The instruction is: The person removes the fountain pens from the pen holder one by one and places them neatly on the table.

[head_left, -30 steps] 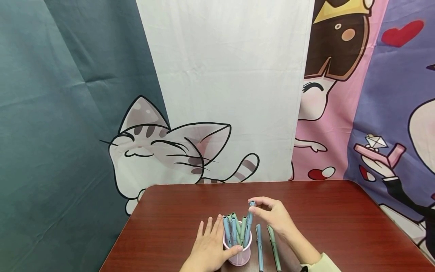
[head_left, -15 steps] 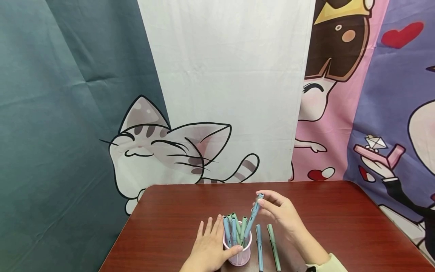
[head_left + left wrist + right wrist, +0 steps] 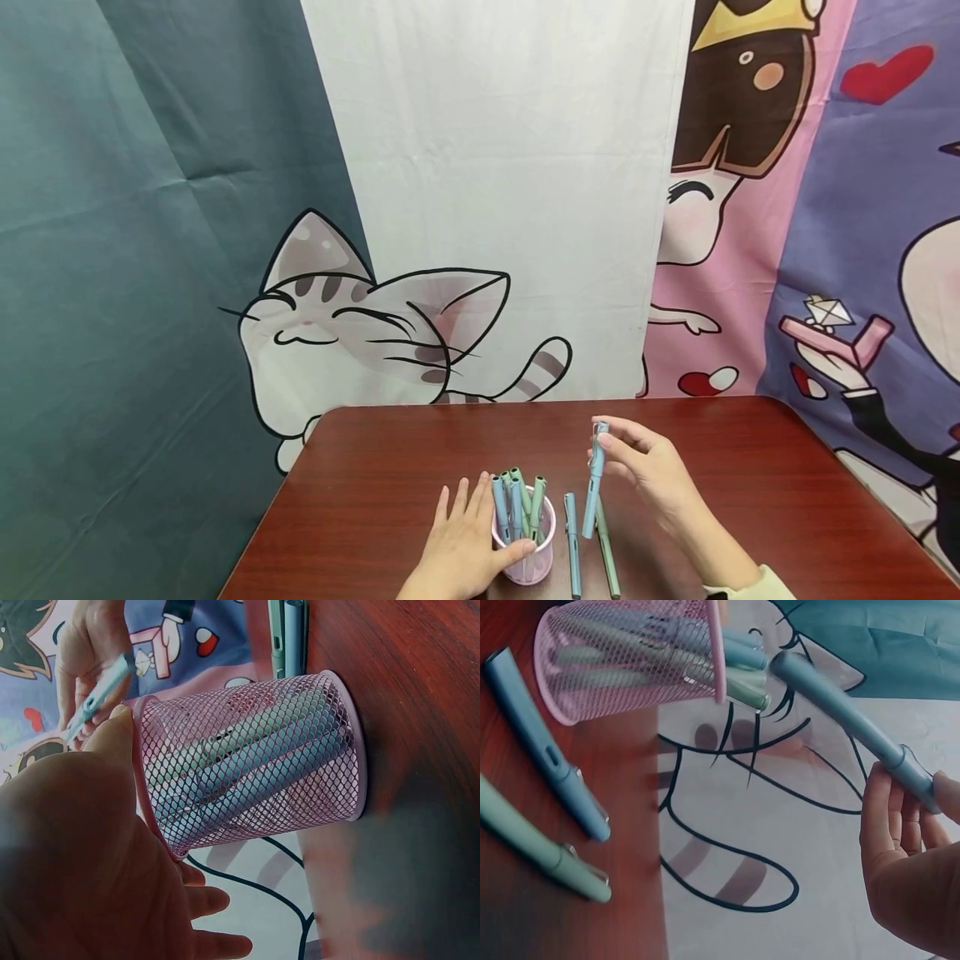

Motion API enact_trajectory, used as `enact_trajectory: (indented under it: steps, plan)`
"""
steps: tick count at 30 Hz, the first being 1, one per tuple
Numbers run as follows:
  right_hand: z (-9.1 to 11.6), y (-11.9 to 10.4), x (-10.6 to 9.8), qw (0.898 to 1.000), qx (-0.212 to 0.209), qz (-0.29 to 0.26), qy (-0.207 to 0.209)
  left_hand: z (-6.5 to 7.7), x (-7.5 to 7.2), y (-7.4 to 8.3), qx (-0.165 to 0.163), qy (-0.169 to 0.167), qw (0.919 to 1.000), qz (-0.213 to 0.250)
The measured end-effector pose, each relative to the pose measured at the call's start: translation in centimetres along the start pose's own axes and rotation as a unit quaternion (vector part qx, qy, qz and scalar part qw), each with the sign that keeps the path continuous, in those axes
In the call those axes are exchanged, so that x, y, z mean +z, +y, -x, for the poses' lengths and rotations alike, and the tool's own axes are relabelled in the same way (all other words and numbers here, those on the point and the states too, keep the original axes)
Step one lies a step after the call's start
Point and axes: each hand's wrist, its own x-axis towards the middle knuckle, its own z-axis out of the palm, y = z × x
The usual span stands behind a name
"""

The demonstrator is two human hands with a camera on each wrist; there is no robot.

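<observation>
Blue pen, pinched aloft, outside cup rim

On the right wrist feed I am logging one right hand that is pinching one light-blue pen near its clip end, and one pink mesh cup that is holding blue and green pens, ends protruding. I am also listing one blue pen and one green pen, both lying on a reddish-brown table; a pale cloth with cartoon outlines is hanging behind.
</observation>
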Motion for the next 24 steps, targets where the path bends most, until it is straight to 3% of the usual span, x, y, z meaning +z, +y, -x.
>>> enact_trajectory:
  steps: [17, 24]
  plan:
    - [0.5, 0.2, -2.8, 0.997, 0.028, 0.057, 0.051, 0.0, 0.0, 0.0, 0.002, 0.002, 1.0, 0.001]
    - [0.7, 0.4, -3.7, 0.995, 0.042, 0.08, 0.052, 0.0, 0.0, 0.0, 0.002, 0.005, 1.0, -0.004]
